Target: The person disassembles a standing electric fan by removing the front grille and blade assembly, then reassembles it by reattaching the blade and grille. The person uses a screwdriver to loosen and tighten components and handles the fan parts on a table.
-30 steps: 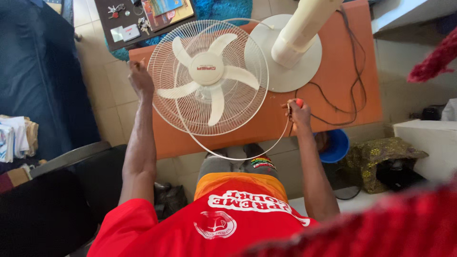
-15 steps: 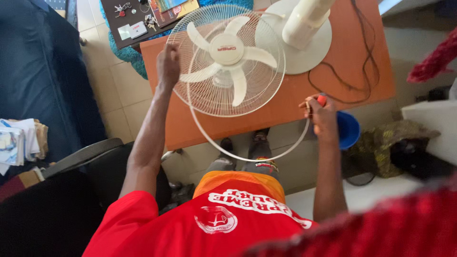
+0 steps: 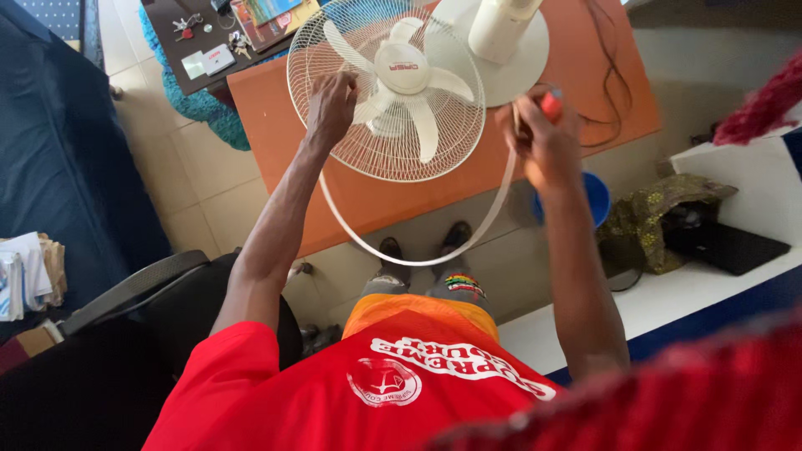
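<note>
Fan work, live. The white fan [image 3: 393, 125] lies back on the orange tabletop [image 3: 276, 125], grille facing up at me, and its round base [image 3: 526, 63] sits just behind.

My left hand [image 3: 332, 104] is on the grille's upper left edge, fingers curled over the wires in a steadying grip. My right hand [image 3: 545, 146] is clenched around two things at once: a red-handled tool [image 3: 551, 103], only its butt showing, and one end of the thin white rim band [image 3: 415, 264].

That band is off the grille for most of its length. It sags in a wide loop past the front edge of the tabletop, over my shoes, and seems to meet the fan again under my left hand.

I judge the step in hand to be working the band around the guard, with the fan held down. The call here is control. The band looks springy and light, so the right hand needs a firm hold on its end while the left keeps the grille from sliding on the smooth top. I can't tell what the tool's tip is doing, because the fist hides it.

The fan itself has a fine-wire cage, pale blades, and a hub cap at the centre, and it looks clean and undented. A black cord [image 3: 614, 75] trails off to the right, well clear of both hands.
</note>
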